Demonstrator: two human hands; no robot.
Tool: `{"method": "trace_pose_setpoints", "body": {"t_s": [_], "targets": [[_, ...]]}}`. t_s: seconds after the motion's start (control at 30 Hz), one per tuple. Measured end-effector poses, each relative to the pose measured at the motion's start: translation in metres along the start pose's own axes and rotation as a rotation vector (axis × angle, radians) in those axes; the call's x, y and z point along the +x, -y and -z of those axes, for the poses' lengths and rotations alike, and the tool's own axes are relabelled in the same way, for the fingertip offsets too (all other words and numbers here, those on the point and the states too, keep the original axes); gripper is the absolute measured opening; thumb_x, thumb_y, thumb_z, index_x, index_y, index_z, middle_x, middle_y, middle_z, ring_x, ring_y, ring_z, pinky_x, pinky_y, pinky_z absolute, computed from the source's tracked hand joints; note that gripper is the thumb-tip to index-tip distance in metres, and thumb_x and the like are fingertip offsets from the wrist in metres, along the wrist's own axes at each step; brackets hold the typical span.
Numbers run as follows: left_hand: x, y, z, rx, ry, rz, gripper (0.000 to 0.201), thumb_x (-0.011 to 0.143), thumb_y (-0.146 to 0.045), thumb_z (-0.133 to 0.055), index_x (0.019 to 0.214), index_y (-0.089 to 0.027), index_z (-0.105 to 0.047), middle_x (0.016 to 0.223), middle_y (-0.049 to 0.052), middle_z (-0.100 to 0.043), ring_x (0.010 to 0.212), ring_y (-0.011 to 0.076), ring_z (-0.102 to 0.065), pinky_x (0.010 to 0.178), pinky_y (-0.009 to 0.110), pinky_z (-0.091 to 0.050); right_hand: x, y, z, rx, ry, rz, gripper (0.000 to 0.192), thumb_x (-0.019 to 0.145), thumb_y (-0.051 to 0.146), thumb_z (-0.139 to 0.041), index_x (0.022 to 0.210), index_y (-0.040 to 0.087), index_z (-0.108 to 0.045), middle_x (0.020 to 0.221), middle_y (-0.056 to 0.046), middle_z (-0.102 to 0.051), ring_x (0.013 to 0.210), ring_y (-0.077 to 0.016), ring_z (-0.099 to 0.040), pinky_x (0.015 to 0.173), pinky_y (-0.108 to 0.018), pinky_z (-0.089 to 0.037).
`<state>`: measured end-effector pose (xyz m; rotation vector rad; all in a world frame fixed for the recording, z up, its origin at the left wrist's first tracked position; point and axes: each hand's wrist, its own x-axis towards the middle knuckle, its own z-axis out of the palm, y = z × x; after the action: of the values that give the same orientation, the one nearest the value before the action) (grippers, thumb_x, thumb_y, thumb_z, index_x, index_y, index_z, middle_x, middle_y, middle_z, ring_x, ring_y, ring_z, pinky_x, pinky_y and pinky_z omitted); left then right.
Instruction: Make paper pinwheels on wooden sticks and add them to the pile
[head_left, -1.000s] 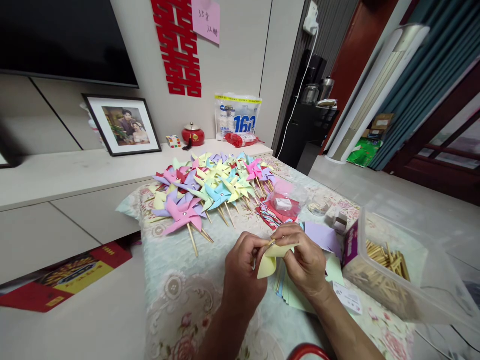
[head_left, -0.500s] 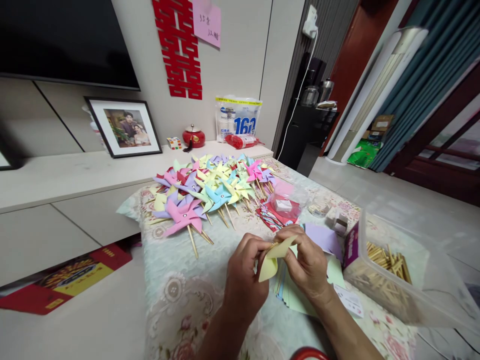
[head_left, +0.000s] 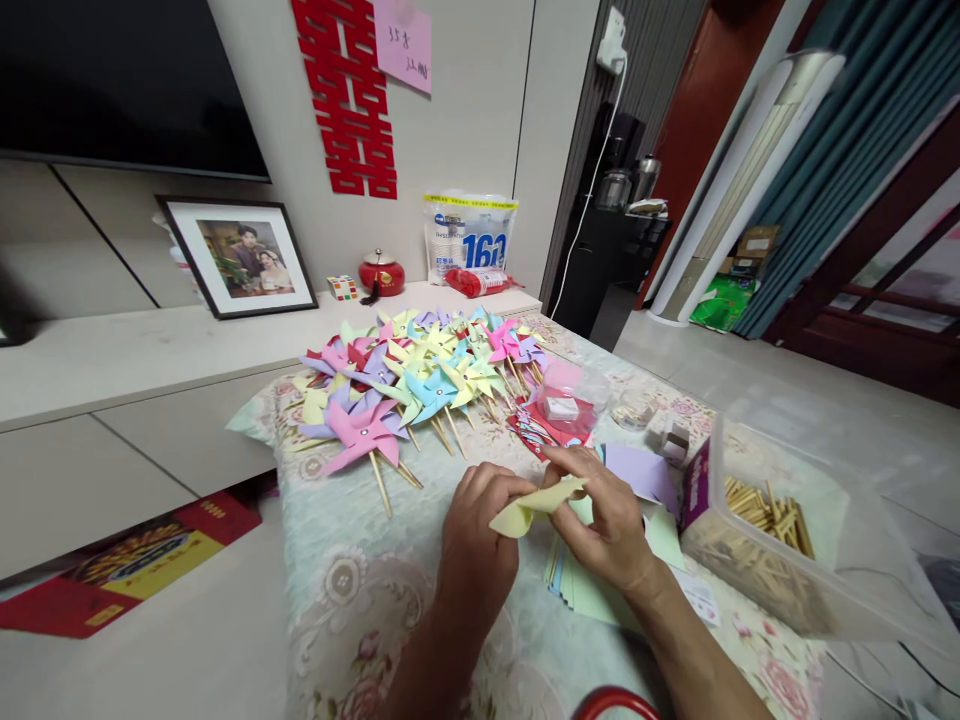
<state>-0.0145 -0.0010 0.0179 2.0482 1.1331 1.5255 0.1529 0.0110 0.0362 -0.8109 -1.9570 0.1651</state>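
A pale yellow paper pinwheel, its blades curled, is held above the table between my two hands. My left hand is closed round its left side, with the fingertips behind the paper. At its right edge is my right hand, thumb below the paper and index finger raised above it. Beneath my right hand lies a stack of pale green and blue paper sheets. A purple sheet is just beyond. Whether a stick is attached to the pinwheel is hidden by my hands.
Finished pinwheels on sticks are heaped at the table's far left. A clear plastic box of short wooden sticks stands at right. A red packet and small bags lie past my hands. Something red and curved shows at the near edge.
The yellow pinwheel has tilted flatter and shifted slightly left. My right hand's index finger has lifted and its fingers have spread further apart.
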Motion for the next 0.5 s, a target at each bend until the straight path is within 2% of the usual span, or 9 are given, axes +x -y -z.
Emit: {"method": "trace_pose_setpoints", "body": {"t_s": [0.17, 0.27, 0.4, 0.5], "targets": [[0.0, 0.0, -0.002, -0.157, 0.163, 0.316, 0.013, 0.082, -0.015, -0.052, 0.081, -0.018, -0.065, 0.079, 0.004, -0.06, 0.068, 0.0169, -0.057, 0.06, 0.028, -0.041, -0.001, -0.01, 0.002, 0.201, 0.11, -0.397, 0.049, 0.08, 0.018, -0.064, 0.128, 0.022, -0.06, 0.085, -0.001, -0.065, 0.073, -0.0156, -0.063, 0.064, -0.027, -0.051], [-0.001, -0.001, -0.004, -0.305, 0.231, 0.533, 0.011, 0.075, -0.017, -0.059, 0.085, -0.017, -0.063, 0.075, 0.001, -0.06, 0.062, 0.0146, -0.055, 0.057, 0.026, -0.041, -0.001, -0.014, 0.002, 0.383, 0.134, -0.579, 0.05, 0.078, 0.019, -0.067, 0.127, 0.019, -0.061, 0.079, 0.002, -0.061, 0.068, -0.0134, -0.06, 0.059, -0.024, -0.049], [-0.003, 0.0, -0.007, -0.589, 0.267, 0.745, 0.024, 0.067, -0.026, -0.072, 0.086, -0.015, -0.061, 0.064, -0.002, -0.061, 0.057, 0.0124, -0.054, 0.054, 0.024, -0.041, -0.001, -0.014, 0.002, 0.56, 0.184, -0.672, 0.046, 0.077, 0.018, -0.068, 0.123, 0.018, -0.062, 0.082, 0.0, -0.065, 0.071, -0.0142, -0.062, 0.061, -0.024, -0.05], [-0.003, 0.001, -0.008, -0.636, 0.246, 0.816, 0.03, 0.066, -0.036, -0.076, 0.08, -0.015, -0.061, 0.054, -0.003, -0.059, 0.047, 0.0107, -0.049, 0.046, 0.022, -0.038, -0.001, -0.014, 0.004, 0.593, 0.201, -0.673, 0.043, 0.079, 0.019, -0.068, 0.121, 0.018, -0.063, 0.083, 0.0, -0.068, 0.07, -0.0146, -0.064, 0.06, -0.024, -0.051]]}}
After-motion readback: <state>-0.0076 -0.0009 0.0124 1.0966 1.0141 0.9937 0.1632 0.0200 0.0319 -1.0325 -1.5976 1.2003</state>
